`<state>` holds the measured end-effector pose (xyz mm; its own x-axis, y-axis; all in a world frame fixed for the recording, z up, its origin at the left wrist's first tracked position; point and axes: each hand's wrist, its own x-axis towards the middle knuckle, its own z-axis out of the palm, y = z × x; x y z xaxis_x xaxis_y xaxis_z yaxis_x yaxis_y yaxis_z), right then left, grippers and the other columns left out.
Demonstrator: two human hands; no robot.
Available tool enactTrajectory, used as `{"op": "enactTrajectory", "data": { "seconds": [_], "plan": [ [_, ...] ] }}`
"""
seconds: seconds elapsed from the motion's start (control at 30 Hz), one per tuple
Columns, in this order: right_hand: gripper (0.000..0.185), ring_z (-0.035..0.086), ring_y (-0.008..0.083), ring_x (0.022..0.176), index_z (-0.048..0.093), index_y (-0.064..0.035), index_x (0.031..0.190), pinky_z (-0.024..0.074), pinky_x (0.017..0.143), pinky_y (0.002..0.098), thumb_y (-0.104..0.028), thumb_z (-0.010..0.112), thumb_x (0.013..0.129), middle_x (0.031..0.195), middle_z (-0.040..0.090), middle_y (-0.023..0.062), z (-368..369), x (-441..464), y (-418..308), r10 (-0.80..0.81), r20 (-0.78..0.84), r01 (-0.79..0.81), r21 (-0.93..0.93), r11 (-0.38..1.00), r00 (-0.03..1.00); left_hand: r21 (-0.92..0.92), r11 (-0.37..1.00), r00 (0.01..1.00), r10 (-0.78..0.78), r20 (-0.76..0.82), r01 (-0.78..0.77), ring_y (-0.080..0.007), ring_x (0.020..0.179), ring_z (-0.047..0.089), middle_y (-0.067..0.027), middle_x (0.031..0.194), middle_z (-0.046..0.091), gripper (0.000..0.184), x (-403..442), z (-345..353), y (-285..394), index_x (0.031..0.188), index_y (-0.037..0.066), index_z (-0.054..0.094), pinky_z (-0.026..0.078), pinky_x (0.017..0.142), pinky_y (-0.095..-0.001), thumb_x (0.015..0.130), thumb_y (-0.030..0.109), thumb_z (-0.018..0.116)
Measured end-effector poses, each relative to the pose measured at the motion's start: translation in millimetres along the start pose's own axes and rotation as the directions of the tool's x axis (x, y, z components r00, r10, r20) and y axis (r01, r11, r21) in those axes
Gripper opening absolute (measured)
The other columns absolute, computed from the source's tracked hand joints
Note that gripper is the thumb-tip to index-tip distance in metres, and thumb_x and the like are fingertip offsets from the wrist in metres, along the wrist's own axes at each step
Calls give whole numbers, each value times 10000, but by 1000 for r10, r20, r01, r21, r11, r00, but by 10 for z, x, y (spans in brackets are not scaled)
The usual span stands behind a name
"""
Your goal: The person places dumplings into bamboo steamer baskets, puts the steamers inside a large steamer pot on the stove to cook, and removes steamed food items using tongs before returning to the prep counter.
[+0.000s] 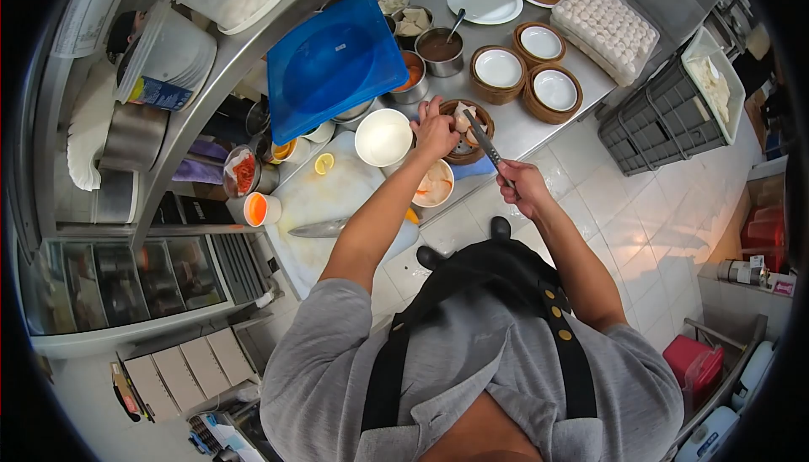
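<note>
A small round bamboo steamer (484, 128) sits near the counter's front edge, with pale dumplings (462, 117) inside. My left hand (435, 132) is bent over the steamer's left rim and grips it, its fingertips close to the dumplings. In my right hand (524, 186) is a narrow flat-bladed tool (484, 138), like a spreading knife, with small marks or holes along it. Its tip reaches over the steamer beside the dumplings. Left of the hand stands a white bowl (383, 137). Just below the steamer, a smaller bowl (433, 182) holds pale filling with orange streaks.
Three steamers with white dishes (499, 68) stand farther back, near a tray of small pale balls (605, 28). A blue lid (337, 64) covers containers at left. On the cutting board (291, 201) lie a large knife (318, 229) and a lemon half (324, 164).
</note>
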<state>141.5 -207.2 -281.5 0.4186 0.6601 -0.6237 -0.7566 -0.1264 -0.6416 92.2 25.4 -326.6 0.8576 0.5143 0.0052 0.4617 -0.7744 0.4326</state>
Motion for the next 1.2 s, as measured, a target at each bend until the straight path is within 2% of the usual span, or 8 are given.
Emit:
{"op": "enactTrajectory", "data": {
  "seconds": [0.3,0.47,0.7,0.9,1.03,1.07,1.17,1.2],
  "plan": [
    [169,397,85,513,597,-20,1049,273,430,220,-147,578,939,705,491,12,151,-321,-157,17,66,-15,-29,999,998,-316,948,993,-4,-121,-35,-354,1392,230,-81,1510,304,76,-188,-383,-125,720,160,711,297,991,-626,670,179,765],
    [200,391,78,499,614,-24,1076,274,422,219,-160,586,933,690,484,2,10,-284,-14,-2,-9,0,-142,990,1000,-321,938,992,119,-51,-129,-380,1254,444,-190,1323,460,447,-274,-499,-102,1149,59,594,390,1040,-407,714,-20,658],
    [108,384,80,479,610,-35,954,263,408,227,-135,584,922,654,481,-1,-346,-140,-335,-98,-82,83,-173,981,992,-212,886,911,400,-102,-413,-362,1306,415,-178,1413,445,622,537,-61,143,1258,64,548,343,1103,-386,648,-54,586],
    [169,374,65,473,626,-12,1020,260,398,228,-142,594,918,657,473,-10,-696,-80,-224,-119,-129,93,-192,977,984,-231,970,970,-18,243,76,-346,1058,612,-176,1083,661,382,1279,168,35,1012,60,642,473,926,-396,675,224,716],
    [311,407,61,482,630,23,1138,316,400,247,-167,622,892,672,503,-9,-834,275,-118,-226,-158,146,-403,904,961,-11,950,871,-281,403,312,-328,1138,597,-182,1191,643,479,1340,162,321,1124,27,649,401,991,-511,711,267,666],
    [396,565,180,551,621,-1,1207,445,495,331,-188,639,859,725,616,84,-884,426,-128,-270,-152,129,-597,791,951,-14,931,843,-323,430,364,-332,1147,593,-184,1203,638,484,1401,277,298,1135,19,645,379,1001,-542,714,257,657],
    [403,654,351,779,634,-26,1189,505,692,419,-200,641,826,842,664,217,-873,686,-185,-529,74,324,-859,397,845,-65,884,820,-398,412,463,-347,1152,589,-184,1192,645,426,1601,579,163,1089,11,667,320,1016,-613,726,228,621],
    [358,596,442,973,641,-12,1118,477,851,462,-207,635,819,942,636,286,-822,747,-226,-499,26,270,-865,423,866,-64,877,807,-408,428,477,-349,1152,588,-182,1187,648,416,1634,601,133,1082,11,671,317,1019,-612,730,224,614]
  ]
}}
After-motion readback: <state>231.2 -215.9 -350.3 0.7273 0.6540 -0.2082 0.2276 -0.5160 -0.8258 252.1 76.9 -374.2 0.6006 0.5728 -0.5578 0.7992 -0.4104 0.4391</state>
